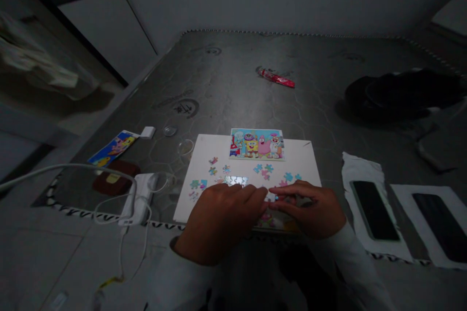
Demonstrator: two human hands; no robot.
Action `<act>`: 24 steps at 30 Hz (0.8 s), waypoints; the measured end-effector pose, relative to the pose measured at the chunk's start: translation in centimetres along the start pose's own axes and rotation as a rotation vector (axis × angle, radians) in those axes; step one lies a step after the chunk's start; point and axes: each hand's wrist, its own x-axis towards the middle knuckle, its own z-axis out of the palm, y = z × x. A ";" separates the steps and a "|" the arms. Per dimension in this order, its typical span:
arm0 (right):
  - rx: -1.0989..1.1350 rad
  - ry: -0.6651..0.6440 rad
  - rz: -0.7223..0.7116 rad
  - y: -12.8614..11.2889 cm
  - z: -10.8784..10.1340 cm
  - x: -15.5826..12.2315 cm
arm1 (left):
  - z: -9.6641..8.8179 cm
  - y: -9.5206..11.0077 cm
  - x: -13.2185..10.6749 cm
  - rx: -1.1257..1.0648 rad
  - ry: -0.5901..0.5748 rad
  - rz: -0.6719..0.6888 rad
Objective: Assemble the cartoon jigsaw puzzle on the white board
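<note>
A white board (204,155) lies on the dark mat in front of me. A colourful cartoon reference picture (257,144) sits at its far edge. Several loose jigsaw pieces (263,169) are scattered across the board, and a small joined strip (236,181) lies near my left hand. My left hand (222,218) and my right hand (310,206) meet at the board's near edge, fingertips pinched together on a small puzzle piece (271,198). A partly assembled patch (268,218) shows under my hands, mostly hidden.
A red wrapper (276,78) lies far on the mat. Two phones (374,210) (441,223) rest on white sheets at the right. A dark bundle (401,92) sits at the back right. A white power strip with cables (140,197), a cartoon bag (113,148) and a dark case (115,177) lie left.
</note>
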 end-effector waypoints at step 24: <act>-0.524 -0.138 0.007 3.5 -0.7 -0.1 | -0.6 -2.2 -0.9 0.108 -0.004 -0.141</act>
